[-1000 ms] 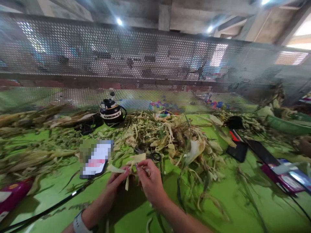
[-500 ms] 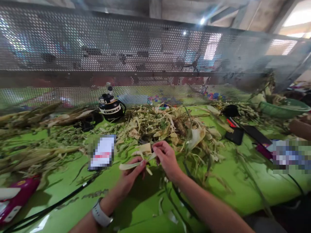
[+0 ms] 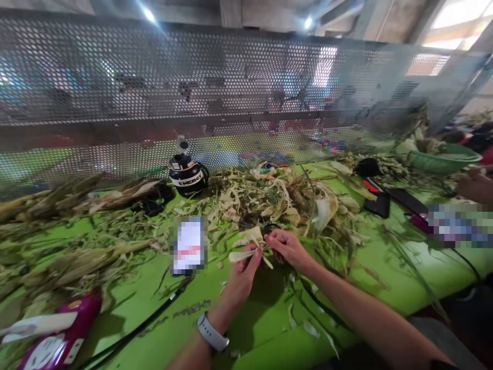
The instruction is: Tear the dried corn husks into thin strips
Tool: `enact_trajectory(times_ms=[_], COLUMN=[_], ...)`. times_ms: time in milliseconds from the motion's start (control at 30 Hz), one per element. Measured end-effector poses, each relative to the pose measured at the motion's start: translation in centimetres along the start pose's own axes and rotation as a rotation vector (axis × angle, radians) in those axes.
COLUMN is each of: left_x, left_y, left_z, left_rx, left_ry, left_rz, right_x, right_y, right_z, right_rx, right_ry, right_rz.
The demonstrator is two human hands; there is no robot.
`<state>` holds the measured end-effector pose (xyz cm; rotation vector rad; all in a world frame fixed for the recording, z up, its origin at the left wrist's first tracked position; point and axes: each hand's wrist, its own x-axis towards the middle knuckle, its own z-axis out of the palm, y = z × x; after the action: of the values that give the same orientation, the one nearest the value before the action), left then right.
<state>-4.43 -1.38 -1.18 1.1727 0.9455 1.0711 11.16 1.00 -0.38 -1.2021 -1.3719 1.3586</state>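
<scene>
Over the green table, my left hand [image 3: 242,280] pinches a pale corn husk strip [image 3: 241,256] between thumb and fingers; a white watch is on that wrist. Just to the right, my right hand [image 3: 289,250] is closed in a pinch at the husk strip's other end, close to the left fingertips. What exactly lies between the right fingers is partly hidden. A wider pale husk piece [image 3: 253,235] shows behind the fingers. Beyond both hands lies a loose heap of dried husks [image 3: 277,198].
A black jug marked ENERGY [image 3: 188,177] stands at the back before a perforated metal screen [image 3: 231,97]. A blurred phone-like object [image 3: 188,246], a magenta device [image 3: 69,329] and black cables [image 3: 134,325] lie left. At right are a green basin [image 3: 442,159] and a black case [image 3: 377,204].
The view has turned left, so the jug and table things sit further right in the picture. My hands are slightly closer together, with the husk strip still held.
</scene>
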Motion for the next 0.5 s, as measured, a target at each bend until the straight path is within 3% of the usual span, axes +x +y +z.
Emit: enact_trajectory(times_ms=[200, 333, 500], left_x=[0.0, -0.2, -0.5], left_y=[1.0, 1.6, 1.8], left_z=[-0.3, -0.5, -0.5], left_rx=[0.126, 0.242, 0.277], left_ry=[-0.011, -0.122, -0.167], left_rz=[0.042, 0.018, 0.017], right_x=[-0.2, -0.2, -0.2], right_y=[0.0, -0.1, -2.0], right_z=[0.2, 0.2, 0.1], right_rx=[-0.175, -0.167, -0.170], right_ry=[0.082, 0.098, 0.091], right_rz=[-0.109, -0.179, -0.204])
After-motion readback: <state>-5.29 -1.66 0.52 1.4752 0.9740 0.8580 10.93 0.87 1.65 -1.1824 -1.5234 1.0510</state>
